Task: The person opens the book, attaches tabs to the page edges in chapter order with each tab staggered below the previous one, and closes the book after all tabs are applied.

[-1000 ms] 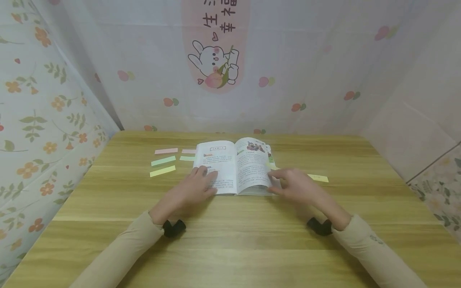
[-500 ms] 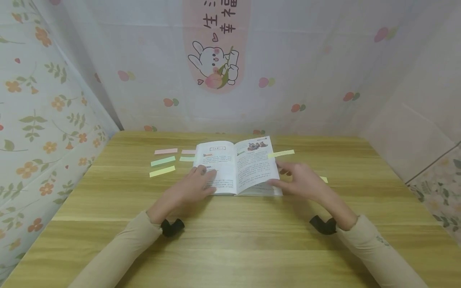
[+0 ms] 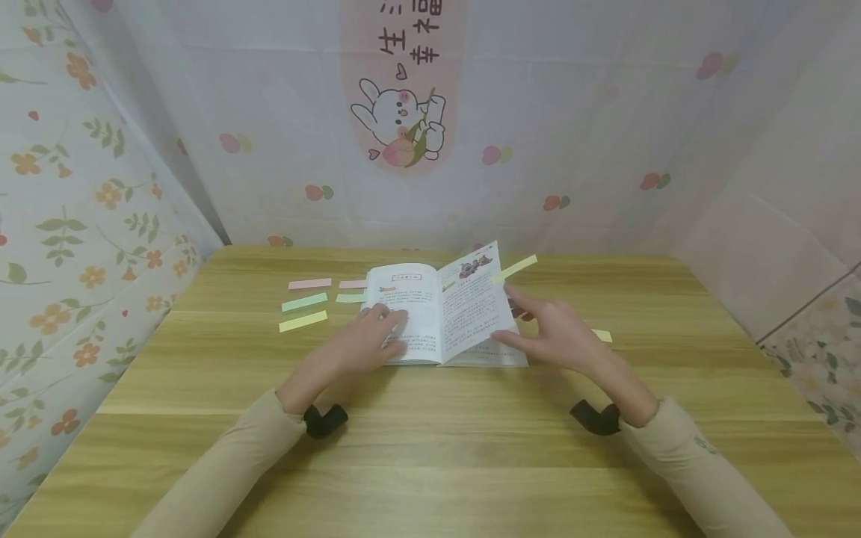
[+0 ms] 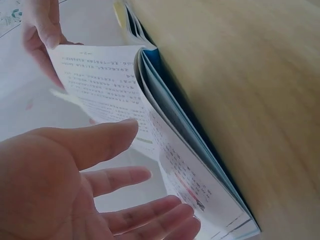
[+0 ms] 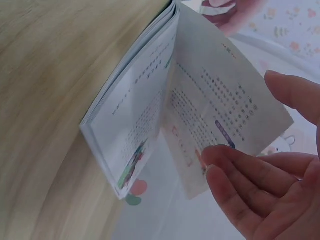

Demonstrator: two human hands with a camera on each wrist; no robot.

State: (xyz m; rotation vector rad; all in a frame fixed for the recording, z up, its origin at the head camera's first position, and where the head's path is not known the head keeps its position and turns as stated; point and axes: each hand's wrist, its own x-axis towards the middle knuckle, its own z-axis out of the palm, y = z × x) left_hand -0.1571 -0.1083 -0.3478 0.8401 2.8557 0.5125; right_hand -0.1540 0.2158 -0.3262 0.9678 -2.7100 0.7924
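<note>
An open book (image 3: pixel 412 340) lies on the table, text and small pictures on both sides. My left hand (image 3: pixel 363 340) rests over its left page with fingers spread and relaxed; the left wrist view has that hand (image 4: pixel 75 185) close above the paper. At the right, my right hand (image 3: pixel 558 332) holds the outer edge of a raised page (image 3: pixel 471 310), thumb on the near face and fingers behind. The back of this page (image 5: pixel 215 100) shows in the right wrist view. A yellow sticky strip (image 3: pixel 518 269) sticks out from the raised page's edge.
Left of the book lie a pink strip (image 3: pixel 309 284), a green strip (image 3: pixel 304 302) and a yellow strip (image 3: pixel 303 321). More strips poke out from the book's left edge. Another yellow strip (image 3: pixel 602 335) shows beyond the right hand. A printed curtain (image 3: pixel 578 134) hangs behind the table.
The right page has been lifted and now tilts up toward the left, its yellow strip rising with it. My right hand first shifted rightward, then slightly back left. My left hand stays on the left page.
</note>
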